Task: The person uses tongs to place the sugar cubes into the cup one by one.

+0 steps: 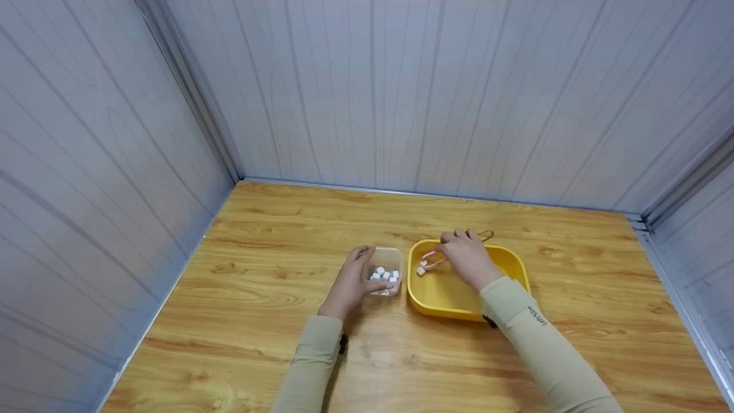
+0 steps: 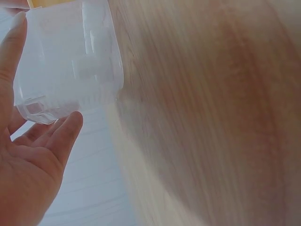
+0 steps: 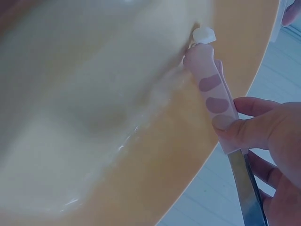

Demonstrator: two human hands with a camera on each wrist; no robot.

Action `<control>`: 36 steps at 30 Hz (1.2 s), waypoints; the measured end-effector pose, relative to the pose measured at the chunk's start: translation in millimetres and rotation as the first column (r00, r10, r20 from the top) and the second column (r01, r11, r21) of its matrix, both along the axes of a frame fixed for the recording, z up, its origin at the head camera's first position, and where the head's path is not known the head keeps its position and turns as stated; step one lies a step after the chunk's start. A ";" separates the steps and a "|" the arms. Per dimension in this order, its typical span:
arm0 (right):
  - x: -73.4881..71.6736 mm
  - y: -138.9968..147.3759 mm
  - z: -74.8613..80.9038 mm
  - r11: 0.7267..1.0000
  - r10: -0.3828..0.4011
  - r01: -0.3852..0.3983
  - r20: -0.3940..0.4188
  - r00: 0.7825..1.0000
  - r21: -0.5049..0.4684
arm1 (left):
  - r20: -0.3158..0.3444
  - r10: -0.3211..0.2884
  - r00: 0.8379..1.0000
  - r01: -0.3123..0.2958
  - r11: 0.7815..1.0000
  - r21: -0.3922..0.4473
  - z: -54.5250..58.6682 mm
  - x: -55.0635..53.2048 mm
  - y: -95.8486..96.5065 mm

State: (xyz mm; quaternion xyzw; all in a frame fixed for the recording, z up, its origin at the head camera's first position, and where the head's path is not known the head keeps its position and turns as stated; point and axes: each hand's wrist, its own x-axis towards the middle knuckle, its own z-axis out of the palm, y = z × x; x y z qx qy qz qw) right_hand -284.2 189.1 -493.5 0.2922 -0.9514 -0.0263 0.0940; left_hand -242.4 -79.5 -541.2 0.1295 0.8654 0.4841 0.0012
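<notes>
My right hand [image 1: 470, 258] pinches a pair of small tongs [image 3: 217, 96] with pink striped tips and metal arms, reaching into a yellow basin [image 1: 444, 311]. At the tips, near the basin's left wall, are a couple of white cubes [image 1: 421, 271]; in the right wrist view one white cube [image 3: 203, 35] sits right at the tip ends, and I cannot tell whether it is clasped. My left hand [image 1: 350, 284] holds a clear plastic box [image 2: 70, 61] between thumb and fingers, just left of the basin. Several white cubes [image 1: 386, 276] lie inside that box.
Both containers are on a wood-grain tabletop [image 1: 275, 258]. Pale panel walls [image 1: 367, 103] enclose it at the back and both sides. The box and the basin stand close together, with a narrow gap between them.
</notes>
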 end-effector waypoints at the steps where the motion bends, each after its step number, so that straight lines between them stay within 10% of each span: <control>1: -0.1 -0.1 -0.7 1.000 0.001 -0.001 0.000 1.000 -0.001 | 0.001 0.002 1.000 -0.002 1.000 -0.001 -0.1 0.1 0.1; 36: 4.0 -2.0 2.6 1.000 0.008 -0.008 0.018 1.000 -0.028 | 0.017 0.007 1.000 -0.006 1.000 -0.024 -1.1 -2.0 -0.5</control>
